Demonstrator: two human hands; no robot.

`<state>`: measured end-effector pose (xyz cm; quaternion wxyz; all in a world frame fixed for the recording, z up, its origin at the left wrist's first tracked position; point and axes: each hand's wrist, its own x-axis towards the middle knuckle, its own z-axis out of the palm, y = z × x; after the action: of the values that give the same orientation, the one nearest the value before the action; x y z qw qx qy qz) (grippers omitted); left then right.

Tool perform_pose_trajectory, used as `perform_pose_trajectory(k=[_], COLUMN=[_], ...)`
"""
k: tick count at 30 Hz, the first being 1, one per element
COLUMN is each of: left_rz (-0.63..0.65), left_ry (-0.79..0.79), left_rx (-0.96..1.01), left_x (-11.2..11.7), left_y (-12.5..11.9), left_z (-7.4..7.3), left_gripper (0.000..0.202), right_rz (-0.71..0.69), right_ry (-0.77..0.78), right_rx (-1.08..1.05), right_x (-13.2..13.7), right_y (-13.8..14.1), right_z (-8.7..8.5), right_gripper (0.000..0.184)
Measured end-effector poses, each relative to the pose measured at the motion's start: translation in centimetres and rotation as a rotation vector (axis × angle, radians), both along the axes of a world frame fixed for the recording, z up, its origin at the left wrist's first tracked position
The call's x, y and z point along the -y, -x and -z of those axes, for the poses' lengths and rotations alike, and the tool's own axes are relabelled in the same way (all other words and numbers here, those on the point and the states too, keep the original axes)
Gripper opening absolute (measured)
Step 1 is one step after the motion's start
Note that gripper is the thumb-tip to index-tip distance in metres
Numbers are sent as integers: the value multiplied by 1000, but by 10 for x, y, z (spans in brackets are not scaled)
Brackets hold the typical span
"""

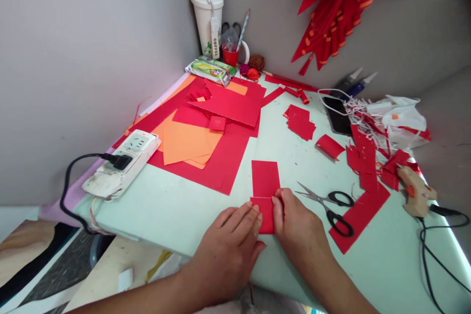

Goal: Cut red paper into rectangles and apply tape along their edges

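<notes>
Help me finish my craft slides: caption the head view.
Left hand and right hand handling red paper on a pale table, scissors and a glue gun to the right.

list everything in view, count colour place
red paper: count unclear, red, at hands
sheets: several, red and orange, left
scraps: many, red, right
scissors: 1, black handles, right
glue gun: 1, beige, right
power strip: 1, white, left
phone: 1, black, right
lidded cup: 1, white, back
packet: 1, green, back
balls: 3, mixed, back
hanging paper: cluster, red, wall
table: 1, pale green, below
left hand: 1, bare, at red paper
right hand: 1, bare, at red paper
</notes>
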<state>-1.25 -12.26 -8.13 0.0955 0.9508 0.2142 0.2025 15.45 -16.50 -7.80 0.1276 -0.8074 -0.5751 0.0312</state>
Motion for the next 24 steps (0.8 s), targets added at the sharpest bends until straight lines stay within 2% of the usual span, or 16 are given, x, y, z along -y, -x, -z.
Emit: perform_pose_trajectory(k=[4,10,14,19,24], left_rz=[2,6,14,11,10], left_ry=[-5,-15,-19,-13,-6], left_rx=[-7,-14,-4,9,21], left_x=[0,0,0,-1,-3], left_y=[0,1,1,0,-1], left_z=[0,1,1,1,1], left_gripper=[32,34,34,33,34], right_rz=[36,83,91,-25,-71], right_ry=[24,-22,-113,-209,-257], right_rx=[-89,-306,-301,-260,-222], right_x=[1,15,27,33,34], right_y=[-3,-10,-8,-4,-2], right_z=[-2,-5,-2,5,9], right_gripper=[22,29,26,27,29])
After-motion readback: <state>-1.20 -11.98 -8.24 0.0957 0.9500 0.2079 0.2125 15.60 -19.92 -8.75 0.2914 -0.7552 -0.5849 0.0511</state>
